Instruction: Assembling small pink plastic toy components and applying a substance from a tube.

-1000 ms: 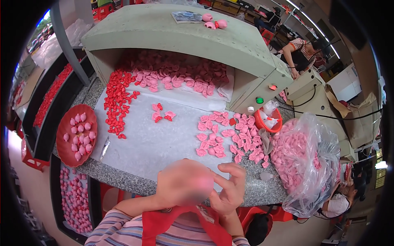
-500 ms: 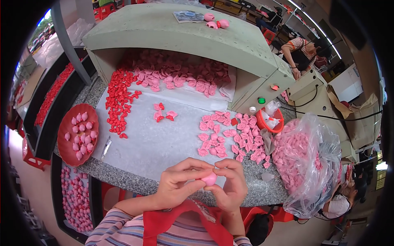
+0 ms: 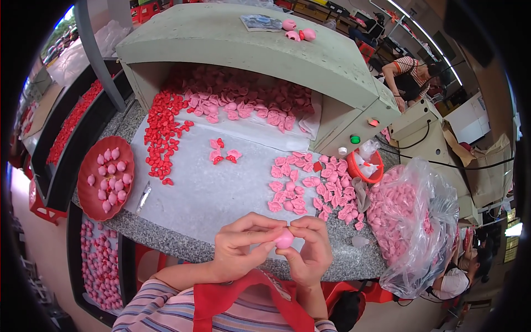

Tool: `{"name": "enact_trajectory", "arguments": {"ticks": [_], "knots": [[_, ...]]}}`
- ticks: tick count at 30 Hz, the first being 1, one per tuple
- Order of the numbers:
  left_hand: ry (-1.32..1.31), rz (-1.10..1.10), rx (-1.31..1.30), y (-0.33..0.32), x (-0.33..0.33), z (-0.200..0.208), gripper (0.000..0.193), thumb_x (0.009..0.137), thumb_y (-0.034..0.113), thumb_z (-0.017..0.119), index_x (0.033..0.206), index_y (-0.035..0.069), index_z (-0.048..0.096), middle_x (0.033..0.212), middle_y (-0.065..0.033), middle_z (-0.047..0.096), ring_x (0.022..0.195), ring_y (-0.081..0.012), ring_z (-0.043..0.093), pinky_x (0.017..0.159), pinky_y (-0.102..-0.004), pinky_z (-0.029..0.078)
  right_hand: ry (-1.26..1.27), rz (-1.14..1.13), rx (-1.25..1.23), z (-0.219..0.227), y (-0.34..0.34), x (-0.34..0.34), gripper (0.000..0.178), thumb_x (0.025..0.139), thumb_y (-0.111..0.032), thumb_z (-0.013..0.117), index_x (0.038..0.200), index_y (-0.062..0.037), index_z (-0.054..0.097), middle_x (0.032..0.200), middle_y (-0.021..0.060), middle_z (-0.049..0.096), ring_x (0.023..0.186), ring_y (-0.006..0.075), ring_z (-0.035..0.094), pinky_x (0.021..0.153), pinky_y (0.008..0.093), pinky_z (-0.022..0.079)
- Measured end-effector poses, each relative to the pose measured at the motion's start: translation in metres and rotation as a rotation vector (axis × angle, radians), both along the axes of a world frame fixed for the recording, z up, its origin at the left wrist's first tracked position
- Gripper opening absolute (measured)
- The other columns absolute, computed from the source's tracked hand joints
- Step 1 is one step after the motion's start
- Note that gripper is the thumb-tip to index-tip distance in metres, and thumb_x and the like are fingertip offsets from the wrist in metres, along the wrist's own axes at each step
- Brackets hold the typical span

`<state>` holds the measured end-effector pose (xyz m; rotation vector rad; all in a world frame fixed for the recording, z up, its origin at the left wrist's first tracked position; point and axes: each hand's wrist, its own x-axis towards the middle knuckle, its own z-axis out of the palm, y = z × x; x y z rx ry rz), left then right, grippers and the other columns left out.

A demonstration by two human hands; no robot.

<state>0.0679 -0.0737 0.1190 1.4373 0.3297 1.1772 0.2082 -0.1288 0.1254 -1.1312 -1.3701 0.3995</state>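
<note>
A small round pink plastic piece (image 3: 284, 239) sits between the fingertips of both my hands, over the near edge of the table. My left hand (image 3: 243, 243) pinches it from the left, my right hand (image 3: 311, 246) from the right. Fingers cover part of it. Farther off on the white sheet (image 3: 204, 199) lie a few pink pieces with red bows (image 3: 224, 154). Right of them, loose pink shell pieces (image 3: 287, 191) are spread out beside a larger pile (image 3: 337, 191).
Red bow pieces (image 3: 160, 141) are heaped at the left, near a red dish (image 3: 91, 193) of pink balls. A grey-green hooded machine (image 3: 249, 50) covers the back. At the right stand an orange basket (image 3: 369, 180) and a clear bag (image 3: 415, 216) of pink pieces. A co-worker (image 3: 406, 80) bends behind.
Both hands keep their pinch on the pink piece, with only a slight shift of the fingers. The whole view has shifted a little.
</note>
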Motion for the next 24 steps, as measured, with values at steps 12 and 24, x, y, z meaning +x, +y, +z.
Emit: {"name": "enact_trajectory", "arguments": {"ticks": [12, 24], "knots": [[0.466, 0.057, 0.125, 0.029, -0.004, 0.02, 0.04, 0.057, 0.01, 0.08, 0.092, 0.003, 0.062, 0.091, -0.0104, 0.062, 0.087, -0.0192, 0.059, 0.077, -0.0293, 0.045, -0.717, -0.066, 0.051, 0.032, 0.013, 0.015, 0.034, 0.057, -0.002, 0.071, 0.089, -0.0049, 0.059, 0.09, 0.007, 0.057, 0.08, 0.0253, 0.054, 0.071, 0.0356, 0.042], [0.178, -0.012, 0.197, 0.031, 0.005, -0.001, 0.035, 0.059, 0.01, 0.077, 0.091, 0.003, 0.064, 0.09, -0.0077, 0.063, 0.083, -0.0203, 0.058, 0.079, -0.0334, 0.044, 0.019, 0.198, -0.23, 0.021, 0.013, 0.027, 0.022, 0.062, -0.004, 0.074, 0.079, -0.0001, 0.061, 0.085, 0.0097, 0.055, 0.079, 0.0172, 0.053, 0.07, 0.0275, 0.042]]}}
